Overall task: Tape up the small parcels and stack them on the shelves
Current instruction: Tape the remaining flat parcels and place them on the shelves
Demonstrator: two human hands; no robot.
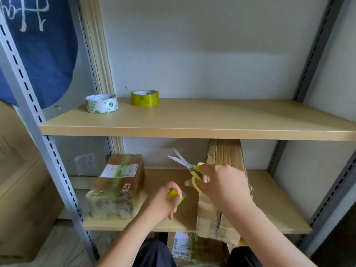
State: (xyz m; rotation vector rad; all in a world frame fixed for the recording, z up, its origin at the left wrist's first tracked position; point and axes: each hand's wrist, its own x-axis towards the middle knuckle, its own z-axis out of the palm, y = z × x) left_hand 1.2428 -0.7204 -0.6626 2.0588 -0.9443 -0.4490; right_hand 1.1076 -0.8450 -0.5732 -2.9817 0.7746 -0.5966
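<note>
Brown cardboard parcel wrapped in clear and yellow-green tape lies at the left end of the lower wooden shelf, white label up. I note the right hand gripping yellow-handled scissors, blades spread apart and pointing up-left. Left hand pinches a small strip of yellow tape just right of the parcel. Flattened cardboard sheets stand upright behind the right hand. On the upper wooden shelf sit a white tape roll and a yellow-green tape roll, near each other.
</note>
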